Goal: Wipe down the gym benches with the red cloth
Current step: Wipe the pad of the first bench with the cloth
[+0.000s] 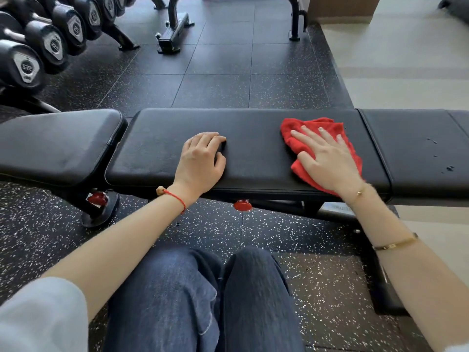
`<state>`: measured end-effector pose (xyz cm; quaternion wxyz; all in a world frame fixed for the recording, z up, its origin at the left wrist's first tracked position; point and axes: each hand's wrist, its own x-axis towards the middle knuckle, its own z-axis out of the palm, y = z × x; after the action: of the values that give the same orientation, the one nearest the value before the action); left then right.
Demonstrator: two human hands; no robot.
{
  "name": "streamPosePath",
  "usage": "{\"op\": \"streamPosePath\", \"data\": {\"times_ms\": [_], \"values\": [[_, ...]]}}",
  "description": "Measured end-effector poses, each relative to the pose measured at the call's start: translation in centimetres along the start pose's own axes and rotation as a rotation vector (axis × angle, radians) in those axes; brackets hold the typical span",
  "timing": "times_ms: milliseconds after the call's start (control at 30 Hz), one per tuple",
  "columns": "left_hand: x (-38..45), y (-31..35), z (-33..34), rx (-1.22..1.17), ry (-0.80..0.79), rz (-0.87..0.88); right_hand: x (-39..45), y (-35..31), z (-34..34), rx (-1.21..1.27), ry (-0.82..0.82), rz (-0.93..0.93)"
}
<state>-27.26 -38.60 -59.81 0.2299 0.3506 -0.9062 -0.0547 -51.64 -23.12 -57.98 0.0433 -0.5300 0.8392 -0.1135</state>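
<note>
My right hand [327,161] lies flat on the red cloth [304,137], fingers spread and straight, palm pressing the cloth onto the middle pad [253,138] of the gym bench, my counter here. No pinch; the grip is a flat press.

The cloth sits toward the right end of that middle pad, bunched, showing past my fingertips and to their left.

My left hand [203,154] rests on the same pad, well left of the cloth, fingers curled under, holding nothing. It looks like a brace.

The key relation: the bench's long axis runs left to right across my view, and I face its side. The cloth is under the right grip, so the right hand is the one to move it. Unwiped pad stretches left toward my left hand and right past the seam onto the next pad [416,148].

That right-hand pad carries a few small dark marks [449,168], possibly droplets; cannot tell.

Judgement: next stroke should run along the long axis, likely rightward over the seam. Risk: the cloth bunches further at the seam.

Left pad [58,143] lies beyond a gap.
</note>
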Motion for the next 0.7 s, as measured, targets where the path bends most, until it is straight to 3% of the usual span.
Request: {"op": "streamPosePath", "data": {"times_ms": [167, 500, 700], "values": [[0.2, 0.5, -0.3, 0.013, -0.003, -0.018, 4.7, 1.8, -1.0, 0.026, -0.036, 0.201], [0.1, 0.0, 0.0, 0.002, 0.012, -0.002, 0.7, -4.6, 1.1, 0.035, -0.034, -0.092], [0.4, -0.1, -0.1, 0.003, 0.02, -0.004, -2.9, 0.2, 0.5, 0.01, 0.058, 0.104]]}}
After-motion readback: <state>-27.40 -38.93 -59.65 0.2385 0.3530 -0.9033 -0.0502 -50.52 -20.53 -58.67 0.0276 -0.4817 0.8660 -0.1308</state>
